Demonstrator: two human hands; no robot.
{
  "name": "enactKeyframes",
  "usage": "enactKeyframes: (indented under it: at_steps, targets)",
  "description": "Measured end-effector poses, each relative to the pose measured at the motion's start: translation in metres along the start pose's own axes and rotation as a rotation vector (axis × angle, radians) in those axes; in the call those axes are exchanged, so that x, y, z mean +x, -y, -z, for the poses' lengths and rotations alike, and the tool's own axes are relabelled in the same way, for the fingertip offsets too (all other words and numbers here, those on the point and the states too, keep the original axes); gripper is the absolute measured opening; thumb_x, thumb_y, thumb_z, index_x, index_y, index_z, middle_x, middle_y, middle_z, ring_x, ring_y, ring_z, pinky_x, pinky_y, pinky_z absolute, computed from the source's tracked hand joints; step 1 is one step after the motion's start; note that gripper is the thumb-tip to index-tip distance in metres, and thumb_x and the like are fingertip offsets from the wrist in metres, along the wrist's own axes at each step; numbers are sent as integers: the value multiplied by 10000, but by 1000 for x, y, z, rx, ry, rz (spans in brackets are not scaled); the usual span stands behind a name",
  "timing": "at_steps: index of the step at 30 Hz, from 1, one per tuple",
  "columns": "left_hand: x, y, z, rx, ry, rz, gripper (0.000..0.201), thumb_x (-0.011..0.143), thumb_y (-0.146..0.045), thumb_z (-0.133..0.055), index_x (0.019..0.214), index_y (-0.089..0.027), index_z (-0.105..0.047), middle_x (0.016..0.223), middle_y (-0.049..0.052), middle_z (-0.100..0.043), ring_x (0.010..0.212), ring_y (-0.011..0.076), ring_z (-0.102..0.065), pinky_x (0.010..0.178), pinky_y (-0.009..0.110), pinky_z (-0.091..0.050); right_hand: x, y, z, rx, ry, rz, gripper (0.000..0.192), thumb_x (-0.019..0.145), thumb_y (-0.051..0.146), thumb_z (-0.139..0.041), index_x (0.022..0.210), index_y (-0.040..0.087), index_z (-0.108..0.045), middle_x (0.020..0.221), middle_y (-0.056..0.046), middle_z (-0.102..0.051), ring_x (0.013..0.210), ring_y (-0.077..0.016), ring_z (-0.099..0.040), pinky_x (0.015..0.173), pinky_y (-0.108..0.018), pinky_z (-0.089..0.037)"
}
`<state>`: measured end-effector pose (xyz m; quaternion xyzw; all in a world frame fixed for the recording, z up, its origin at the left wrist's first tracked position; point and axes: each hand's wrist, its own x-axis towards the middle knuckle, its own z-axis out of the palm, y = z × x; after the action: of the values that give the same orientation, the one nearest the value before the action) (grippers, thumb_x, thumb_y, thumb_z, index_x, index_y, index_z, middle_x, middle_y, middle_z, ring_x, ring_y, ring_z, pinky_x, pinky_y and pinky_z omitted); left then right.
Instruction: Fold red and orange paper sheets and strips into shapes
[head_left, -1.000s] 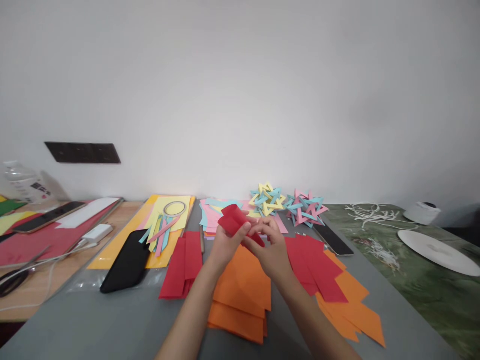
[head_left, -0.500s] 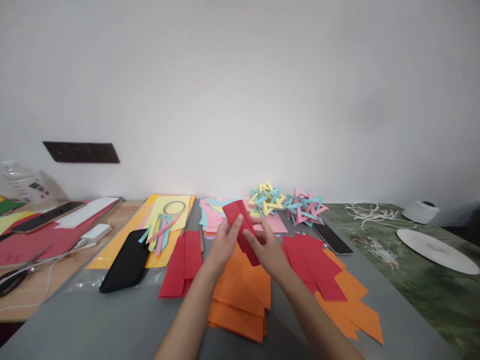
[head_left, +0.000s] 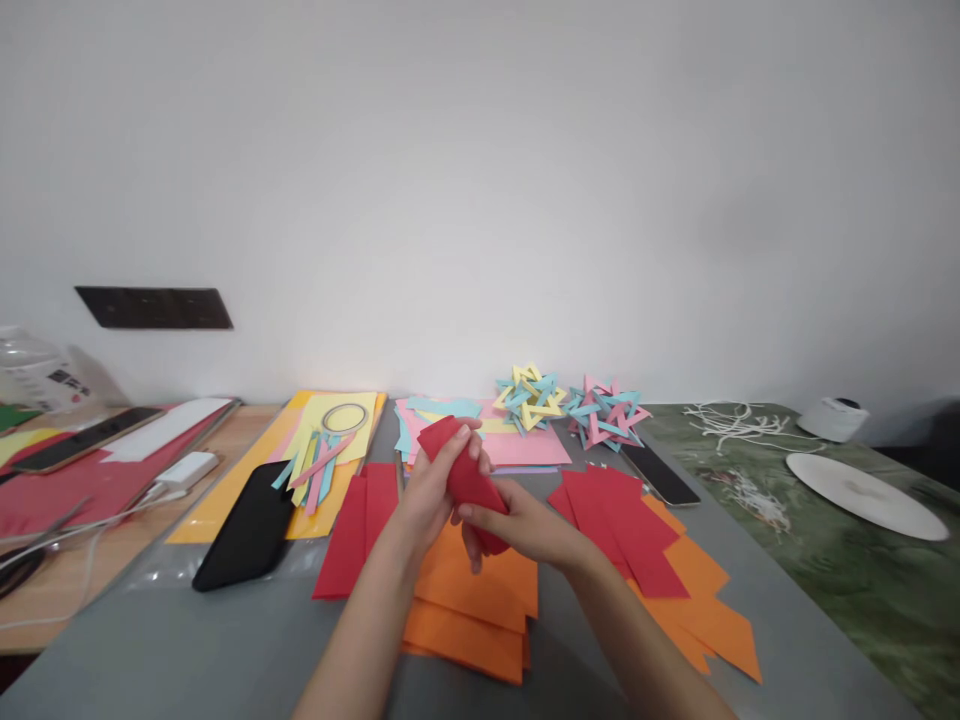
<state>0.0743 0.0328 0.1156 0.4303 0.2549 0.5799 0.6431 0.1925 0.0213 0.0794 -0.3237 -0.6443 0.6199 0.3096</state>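
Observation:
A folded piece of red paper (head_left: 472, 484) is held slanting between both hands, above a stack of orange paper sheets (head_left: 480, 610). Around its upper part, my left hand (head_left: 435, 490) is closed, the thumb lying along the paper. My right hand (head_left: 517, 520) grips the lower end, with its thumb on the near side and fingers behind, partly hidden. Folded red pieces (head_left: 360, 530) lie left of the stack. To the right, more red paper pieces (head_left: 622, 525) rest over orange cut pieces (head_left: 697, 610).
Two paper-strip star balls, one yellow and blue (head_left: 529, 397), one pink and blue (head_left: 604, 412), sit near the wall. A black phone-shaped object (head_left: 247, 525) lies left, beside coloured strips (head_left: 319, 470). Another phone (head_left: 660, 474) lies right. A white oval plate (head_left: 862, 495) is further right.
The red paper has come lower and slightly left. My fingers have wrapped further round it, and my right hand has slid down to its lower end.

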Motion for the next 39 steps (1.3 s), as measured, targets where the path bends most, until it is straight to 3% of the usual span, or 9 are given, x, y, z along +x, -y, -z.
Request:
enactKeyframes:
  at_steps: [4, 9, 11, 17, 23, 26, 29, 35, 39]
  targets:
    - [3, 2, 2, -62, 5, -2, 217, 733, -354, -531, 650, -169, -452, 540, -60, -393, 476, 56, -432, 538, 197, -410, 1, -1, -1, 42, 25, -28, 284, 735, 449, -504, 723, 167, -469, 542, 33, -517, 426, -86, -503, 464, -212, -398]
    - [6, 6, 2, -95, -230, 28, 302, 649, -431, -592, 668, -182, -422, 571, -55, -428, 493, 67, -463, 502, 189, -400, 0, 2, -8, -20, -101, -8, 274, 755, 465, -460, 732, 192, -453, 510, 47, -511, 404, -85, -487, 445, -198, -381]
    - [7, 6, 2, -91, -261, 40, 305, 641, -436, -598, 673, -183, -431, 548, -63, -408, 477, 61, -448, 501, 186, -395, 0, 2, -11, -32, -122, -16, 276, 763, 473, -438, 726, 200, -449, 504, 53, -504, 392, -83, -474, 439, -197, -373]
    - [4, 3, 1, -15, -57, 67, 241, 684, -357, -584, 621, -170, -445, 544, -59, -373, 483, 52, -410, 516, 183, -385, -1, 2, -10, -62, -88, 5, 323, 780, 484, -398, 666, 189, -459, 462, 53, -486, 380, -76, -443, 436, -193, -355]
    - [5, 6, 6, 195, -49, 15, 199, 714, -352, -546, 672, -167, -485, 507, -58, -384, 452, 62, -402, 500, 206, -383, -1, -3, 2, -144, -41, 8, 295, 684, 425, -571, 860, 189, -551, 715, -19, -634, 656, -155, -584, 552, -247, -441]
    - [7, 10, 12, 445, -12, 11, 255, 681, -351, -575, 850, -163, -549, 501, -45, -446, 467, 88, -448, 485, 216, -386, 1, -2, 16, -160, -257, 147, 297, 709, 406, -551, 922, 199, -570, 870, -47, -628, 791, -173, -588, 667, -290, -458]
    - [5, 12, 13, 532, 38, 4, 455, 658, -315, -596, 1083, -199, -484, 525, -52, -471, 457, 86, -448, 461, 205, -372, 1, 5, 27, -243, -517, 278, 267, 731, 390, -530, 936, 229, -584, 960, -52, -603, 859, -176, -565, 729, -311, -442]
    - [-3, 14, 6, 542, 153, 49, 583, 670, -267, -577, 1213, -245, -368, 615, -24, -533, 488, 92, -482, 466, 206, -394, -1, 12, 27, -321, -487, 373, 194, 719, 336, -555, 880, 256, -628, 958, -34, -615, 923, -202, -531, 767, -344, -417]
    - [-1, 15, 7, 538, 136, 38, 643, 626, -267, -637, 1210, -253, -368, 771, 25, -618, 667, 145, -576, 578, 239, -449, 0, 9, 29, -311, -608, 374, 176, 707, 340, -565, 835, 252, -648, 877, -36, -641, 829, -204, -556, 711, -343, -422]
